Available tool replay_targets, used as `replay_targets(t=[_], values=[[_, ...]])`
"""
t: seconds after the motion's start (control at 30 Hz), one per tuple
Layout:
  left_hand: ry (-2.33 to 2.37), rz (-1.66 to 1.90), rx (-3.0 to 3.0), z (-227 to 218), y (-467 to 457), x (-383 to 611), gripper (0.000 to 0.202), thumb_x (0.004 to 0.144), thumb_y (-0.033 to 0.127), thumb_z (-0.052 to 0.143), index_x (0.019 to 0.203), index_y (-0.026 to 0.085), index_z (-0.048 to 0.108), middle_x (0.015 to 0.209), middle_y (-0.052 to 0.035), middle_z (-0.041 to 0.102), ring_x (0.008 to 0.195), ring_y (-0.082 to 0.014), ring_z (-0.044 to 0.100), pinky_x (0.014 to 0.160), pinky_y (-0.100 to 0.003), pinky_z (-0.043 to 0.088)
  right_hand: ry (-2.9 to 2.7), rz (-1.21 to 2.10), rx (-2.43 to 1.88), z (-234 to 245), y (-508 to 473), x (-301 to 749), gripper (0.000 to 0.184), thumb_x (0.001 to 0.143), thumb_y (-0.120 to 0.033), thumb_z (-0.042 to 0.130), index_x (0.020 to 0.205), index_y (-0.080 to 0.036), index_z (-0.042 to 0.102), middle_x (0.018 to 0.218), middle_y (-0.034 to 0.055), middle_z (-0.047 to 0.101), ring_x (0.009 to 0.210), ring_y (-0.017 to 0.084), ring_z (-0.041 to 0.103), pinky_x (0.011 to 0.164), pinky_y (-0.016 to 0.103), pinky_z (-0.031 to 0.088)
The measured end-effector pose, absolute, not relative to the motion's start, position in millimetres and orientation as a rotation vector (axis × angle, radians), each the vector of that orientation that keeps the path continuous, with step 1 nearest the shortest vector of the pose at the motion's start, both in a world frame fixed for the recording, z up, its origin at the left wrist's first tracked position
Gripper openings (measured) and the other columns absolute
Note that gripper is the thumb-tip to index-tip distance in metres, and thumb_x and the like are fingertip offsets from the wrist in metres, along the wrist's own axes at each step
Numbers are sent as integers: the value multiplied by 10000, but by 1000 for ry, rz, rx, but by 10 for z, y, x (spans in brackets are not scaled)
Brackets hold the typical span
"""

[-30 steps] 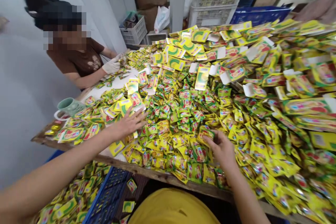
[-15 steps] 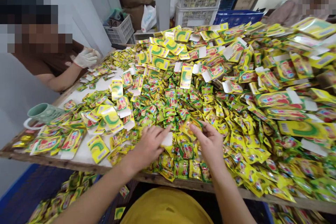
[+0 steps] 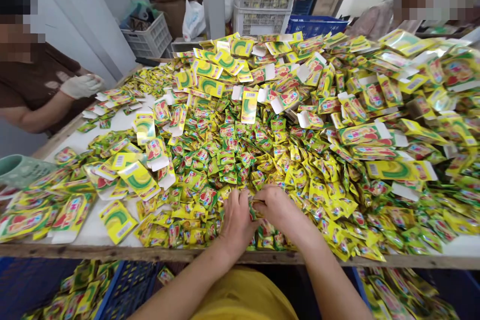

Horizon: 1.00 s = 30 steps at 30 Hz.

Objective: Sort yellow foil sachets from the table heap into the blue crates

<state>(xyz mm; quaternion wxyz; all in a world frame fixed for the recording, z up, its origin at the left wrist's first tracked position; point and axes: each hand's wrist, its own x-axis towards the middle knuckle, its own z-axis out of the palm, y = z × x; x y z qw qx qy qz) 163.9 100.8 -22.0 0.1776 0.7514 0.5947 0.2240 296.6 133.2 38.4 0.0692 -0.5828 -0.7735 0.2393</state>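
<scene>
My left hand and my right hand meet near the front edge of the table, low over a heap of small shiny sachets. The left fingers are curled, with the thumb toward the right hand. My right fingers are bent down and pressed together against it. Between them shows a little yellow-green printed packaging, mostly hidden by the fingers. Sachets printed in yellow, green and red lie all around both hands. To the left, a flat yellow carton lies on the white tabletop.
Open cartons with white flaps are piled behind and right. A green mug stands at left. A person's gloved hand is at far left; another person sits far right. Blue crates holding packs are under the table's wooden edge.
My hands have come together; the right, which pinched a yellow sachet, has moved left against the left hand. The view has shifted to the right. The person at left has lowered the gloved hand.
</scene>
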Motion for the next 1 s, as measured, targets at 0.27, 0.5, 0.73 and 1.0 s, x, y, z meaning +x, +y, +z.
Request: replay_targets(t=[0.27, 0.5, 0.73, 1.0], values=[[1699, 792, 1842, -178, 997, 1566, 220, 705, 78, 613, 885, 179, 536, 912, -46, 458, 887, -230, 483, 774, -359, 410, -2356, 758, -1688, 519, 1293, 2737, 192, 714, -49, 538, 803, -132, 687, 877, 101, 637, 791, 195, 615, 696, 273, 435], [1393, 1020, 1481, -77, 994, 1297, 263, 717, 218, 710, 925, 189, 553, 911, -23, 541, 885, -205, 523, 776, -308, 424, -1988, 811, -1290, 538, 1322, 2869, 145, 783, -79, 627, 852, -200, 667, 754, 6, 681, 681, 145, 623, 637, 242, 459], [1087, 1071, 1143, -183, 850, 1197, 249, 768, 183, 647, 995, 179, 543, 930, -20, 634, 878, -176, 576, 775, -256, 445, -2279, 548, -1271, 328, 1118, 2737, 136, 837, -244, 654, 721, -213, 719, 920, 78, 621, 944, 239, 530, 772, 371, 441], [1110, 969, 1182, -187, 737, 1022, 355, 844, 374, 597, 1134, 171, 628, 1053, -52, 690, 968, -215, 604, 885, -298, 459, -1801, 927, -1267, 206, 945, 2749, 187, 885, -359, 576, 934, -254, 722, 1097, 87, 633, 1036, 238, 554, 878, 408, 456]])
